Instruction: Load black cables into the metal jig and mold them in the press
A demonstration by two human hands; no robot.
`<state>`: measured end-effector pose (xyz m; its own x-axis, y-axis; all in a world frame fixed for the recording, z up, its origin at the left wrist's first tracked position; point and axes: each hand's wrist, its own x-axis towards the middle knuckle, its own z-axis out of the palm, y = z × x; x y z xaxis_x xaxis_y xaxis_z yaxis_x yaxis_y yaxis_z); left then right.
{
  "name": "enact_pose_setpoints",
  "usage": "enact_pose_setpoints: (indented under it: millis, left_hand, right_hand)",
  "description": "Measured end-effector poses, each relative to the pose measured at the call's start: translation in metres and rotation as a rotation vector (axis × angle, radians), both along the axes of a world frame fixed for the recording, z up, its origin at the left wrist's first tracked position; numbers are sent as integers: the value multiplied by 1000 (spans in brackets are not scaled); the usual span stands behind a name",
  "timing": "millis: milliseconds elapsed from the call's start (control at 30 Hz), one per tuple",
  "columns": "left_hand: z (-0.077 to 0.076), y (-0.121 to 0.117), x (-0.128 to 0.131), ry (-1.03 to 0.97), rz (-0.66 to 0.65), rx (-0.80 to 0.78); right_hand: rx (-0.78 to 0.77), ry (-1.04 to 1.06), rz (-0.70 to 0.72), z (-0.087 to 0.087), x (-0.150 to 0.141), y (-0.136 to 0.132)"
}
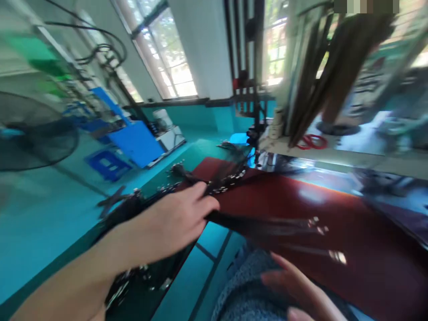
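My left hand (pixel 179 211) reaches over the corner of a dark red tabletop, its fingers closed on a bundle of thin black strands (pixel 264 225). Small shiny ends on these strands fan out over the red surface to the right; blur hides their exact kind. My right hand (pixel 301 285) is low in front of my body, blurred, fingers apart and holding nothing. More black strands with shiny pieces (pixel 230 180) lie just beyond my left hand. Another pile (pixel 133 276) is partly hidden beneath my left forearm.
The red tabletop (pixel 351 267) spreads to the right. A workbench (pixel 357 149) behind it carries red-handled scissors (pixel 312 141). Black upright rods (pixel 245 58) rise at the back. A floor fan (pixel 30 131), a blue panel (pixel 137 145) and a blue stool (pixel 109 165) stand left.
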<state>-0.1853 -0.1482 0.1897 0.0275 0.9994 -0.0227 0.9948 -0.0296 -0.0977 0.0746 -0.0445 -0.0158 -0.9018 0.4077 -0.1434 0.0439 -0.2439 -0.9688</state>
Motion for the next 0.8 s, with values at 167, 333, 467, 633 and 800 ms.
enact_pose_setpoints:
  millis: [167, 333, 467, 633, 800]
  left_hand:
    - [-53, 86, 43, 184, -528, -35]
    - [-119, 146, 54, 109, -690, -37]
    - [-153, 166, 66, -82, -649, -41]
    - [-162, 168, 72, -102, -648, 132]
    - [-169, 144, 77, -25, -711, 344]
  right_hand:
    - [-483, 366, -288, 10, -20, 3]
    - [-621, 338, -608, 11, 1, 24]
    - [-723, 187, -543, 2, 28, 41]
    - [-754, 10, 153, 4, 42, 46]
    - [-502, 366, -320, 23, 27, 56]
